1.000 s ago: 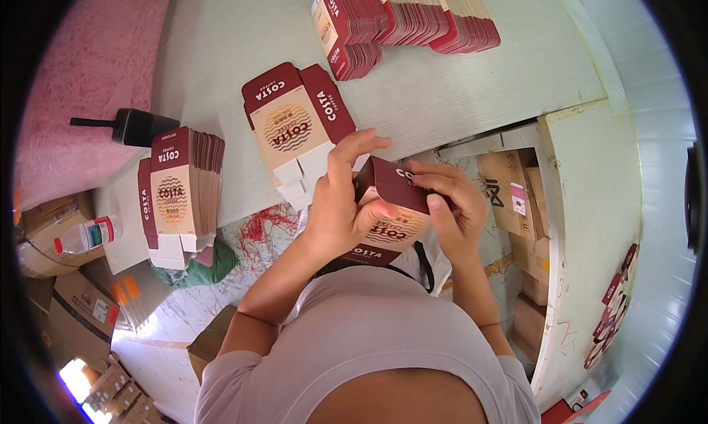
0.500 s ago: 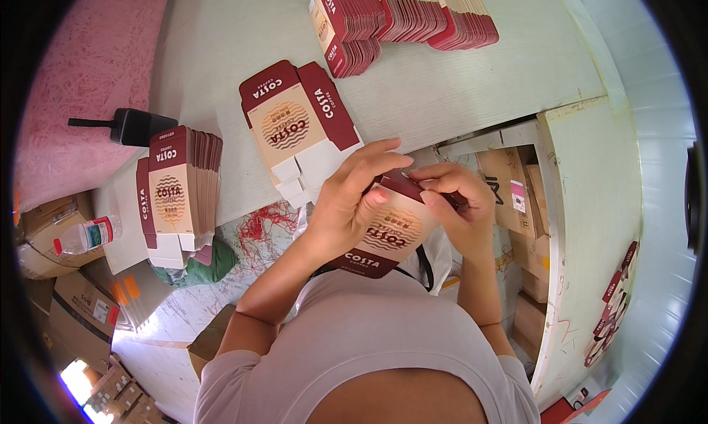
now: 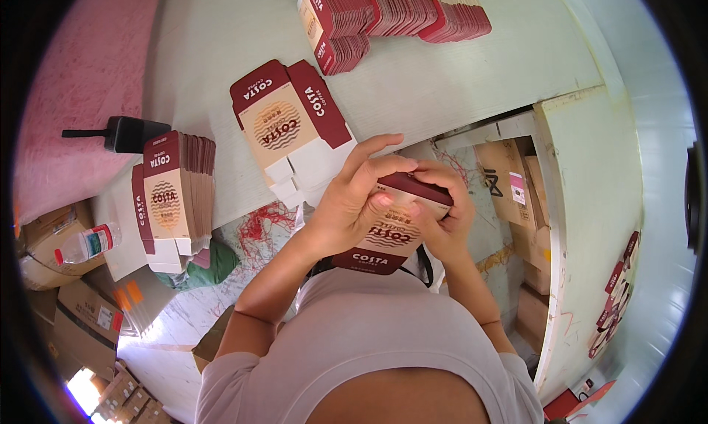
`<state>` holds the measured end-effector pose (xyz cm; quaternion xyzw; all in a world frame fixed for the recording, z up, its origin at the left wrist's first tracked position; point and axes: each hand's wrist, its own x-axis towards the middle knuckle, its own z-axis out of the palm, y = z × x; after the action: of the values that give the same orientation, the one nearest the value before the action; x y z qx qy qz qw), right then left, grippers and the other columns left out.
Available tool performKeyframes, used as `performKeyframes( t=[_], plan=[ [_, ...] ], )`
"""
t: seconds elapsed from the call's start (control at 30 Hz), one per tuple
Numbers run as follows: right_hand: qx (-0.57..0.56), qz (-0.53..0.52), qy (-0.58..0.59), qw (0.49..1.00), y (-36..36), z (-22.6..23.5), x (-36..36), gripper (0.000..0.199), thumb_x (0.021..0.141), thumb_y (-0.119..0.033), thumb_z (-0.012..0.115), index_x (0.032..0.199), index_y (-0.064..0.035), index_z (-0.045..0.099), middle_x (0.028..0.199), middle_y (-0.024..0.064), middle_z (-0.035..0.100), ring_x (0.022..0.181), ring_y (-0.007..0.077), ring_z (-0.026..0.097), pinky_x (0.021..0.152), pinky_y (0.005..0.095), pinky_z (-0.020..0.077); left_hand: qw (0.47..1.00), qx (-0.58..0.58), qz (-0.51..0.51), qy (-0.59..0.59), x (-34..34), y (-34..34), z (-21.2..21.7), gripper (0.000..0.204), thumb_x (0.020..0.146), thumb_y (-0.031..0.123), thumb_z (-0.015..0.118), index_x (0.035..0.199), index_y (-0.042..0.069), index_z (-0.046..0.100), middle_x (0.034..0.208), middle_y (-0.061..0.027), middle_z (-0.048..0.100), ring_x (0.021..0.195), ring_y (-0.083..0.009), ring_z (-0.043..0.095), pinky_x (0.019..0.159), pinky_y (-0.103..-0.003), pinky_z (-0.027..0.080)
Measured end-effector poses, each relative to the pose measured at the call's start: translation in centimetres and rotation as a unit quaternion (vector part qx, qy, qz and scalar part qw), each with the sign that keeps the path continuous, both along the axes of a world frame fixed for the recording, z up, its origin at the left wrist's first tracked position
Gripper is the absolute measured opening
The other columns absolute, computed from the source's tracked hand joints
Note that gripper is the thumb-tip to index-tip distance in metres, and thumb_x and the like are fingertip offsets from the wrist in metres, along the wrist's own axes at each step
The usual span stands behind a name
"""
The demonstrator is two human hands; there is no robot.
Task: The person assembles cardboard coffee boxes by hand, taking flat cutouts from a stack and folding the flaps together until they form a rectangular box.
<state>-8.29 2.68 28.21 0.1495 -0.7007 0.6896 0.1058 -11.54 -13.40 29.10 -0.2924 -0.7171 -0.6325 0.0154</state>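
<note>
Between my two hands, close to my chest, is a small cream and maroon carton [image 3: 386, 236]. My left hand [image 3: 350, 203] grips its left side, thumb on the cream face and some fingers raised over the top edge. On the carton's right side my right hand [image 3: 446, 217] is closed, its fingers round the maroon end and its thumb on the front. That maroon end looks folded over. Beyond my left hand, a flat unfolded carton [image 3: 276, 122] lies on the table with white flaps toward me.
A leaning stack of flat cartons [image 3: 177, 195] stands at the left by a black scoop-shaped object [image 3: 129, 135]. More carton stacks [image 3: 391, 15] sit at the back of the pale table [image 3: 472, 85]. A plastic bottle [image 3: 88, 243] and cardboard boxes [image 3: 509, 181] flank the work area.
My right fingers have moved from pinching the carton's top flap to wrapping round its maroon end, which now looks closed over. The surroundings have shifted slightly left in view.
</note>
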Motion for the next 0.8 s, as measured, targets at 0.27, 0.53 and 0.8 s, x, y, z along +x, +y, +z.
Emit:
performKeyframes(
  t=[0.27,0.53,0.8],
  plan=[
    [-0.056,-0.016,0.035,0.998,-0.6,-2.4,-0.2,0.024,0.073,0.001,0.063,0.091,-0.0037,0.048,0.113,0.0181,0.050,0.105,0.0259,0.050,0.086,0.0352,0.0419,0.995,0.049,0.034,-0.077,0.6,0.2,-2.5,0.010,0.088,0.010,0.049,0.095,0.002,0.048,0.103,-0.0163,0.052,0.093,-0.0233,0.053,0.077,-0.030,0.044],
    [-0.070,-0.031,-0.027,0.997,-0.4,-2.6,0.7,0.045,0.078,-0.007,0.060,0.118,-0.0051,0.040,0.129,0.0191,0.035,0.113,0.0246,0.042,0.092,0.0331,0.0368,0.989,0.009,0.149,-0.003,-0.1,0.8,-1.4,0.008,0.086,0.008,0.052,0.086,0.001,0.048,0.091,-0.0136,0.057,0.079,-0.0196,0.055,0.072,-0.028,0.043],
    [0.009,-0.218,-0.143,0.965,10.4,-3.0,6.7,0.077,0.077,-0.015,0.067,0.137,-0.0057,0.020,0.137,0.0132,0.028,0.123,0.0209,0.033,0.097,0.0335,0.0333,0.980,-0.007,-0.073,-0.185,-0.4,3.4,-2.5,0.047,0.091,0.041,0.041,0.115,0.001,0.049,0.114,-0.0107,0.051,0.102,-0.0194,0.051,0.084,-0.032,0.042]
  ],
)
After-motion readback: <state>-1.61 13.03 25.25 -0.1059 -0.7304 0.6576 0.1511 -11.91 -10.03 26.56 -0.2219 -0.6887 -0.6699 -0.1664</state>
